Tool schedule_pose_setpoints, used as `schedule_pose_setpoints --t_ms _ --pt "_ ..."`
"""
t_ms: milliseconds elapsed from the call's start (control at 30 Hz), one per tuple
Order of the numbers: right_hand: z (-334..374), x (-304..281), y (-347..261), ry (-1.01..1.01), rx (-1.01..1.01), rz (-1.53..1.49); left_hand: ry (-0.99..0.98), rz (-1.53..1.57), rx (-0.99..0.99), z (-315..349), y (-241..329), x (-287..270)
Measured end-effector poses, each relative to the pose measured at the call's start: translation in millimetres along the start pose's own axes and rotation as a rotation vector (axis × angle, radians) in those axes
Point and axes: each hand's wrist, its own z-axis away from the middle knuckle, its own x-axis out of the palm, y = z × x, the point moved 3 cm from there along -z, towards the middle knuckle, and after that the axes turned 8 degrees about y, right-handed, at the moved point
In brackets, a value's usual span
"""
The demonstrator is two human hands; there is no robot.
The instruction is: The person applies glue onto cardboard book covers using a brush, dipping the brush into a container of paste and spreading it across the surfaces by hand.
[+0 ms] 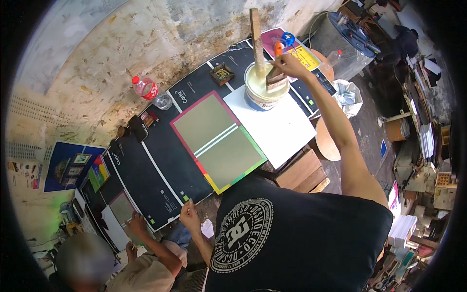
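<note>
My right hand [288, 66] grips a wide flat brush [276, 82] at the far right of the table. The brush dips into a white bucket [262, 101] of pale cream paste, beside an upright wooden stick [257, 39]. My left hand [189, 215] is at the table's near edge with its fingers curled; what they hold, if anything, I cannot make out. Between my hands lies a grey-green panel [224, 158] with pink, green, yellow and red borders and a double white stripe across it. A white sheet [279, 134] lies under the bucket.
A plastic bottle [146, 88] with a red cap and a small dark box [222, 74] are along the wall side of the black-covered table [146, 160]. An orange-handled tape dispenser [279, 47] is behind the bucket. At lower left, a co-worker's hand [138, 227] rests on a similar panel.
</note>
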Motion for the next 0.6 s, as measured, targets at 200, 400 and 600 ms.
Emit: schedule_pose_setpoints --t_ms 200,400,600 --pt "-33.7 28.4 20.5 -0.322 -0.027 0.08 -0.056 0.239 -0.031 -3.9 -0.4 13.1" --pt "-34.9 -16.1 -30.3 -0.363 0.011 0.196 -0.032 0.072 0.086 -12.1 51.1 22.5" --pt "41.1 32.6 -168.4 0.013 -0.605 0.213 -0.301 -0.411 0.594 -39.8 104.3 65.0"
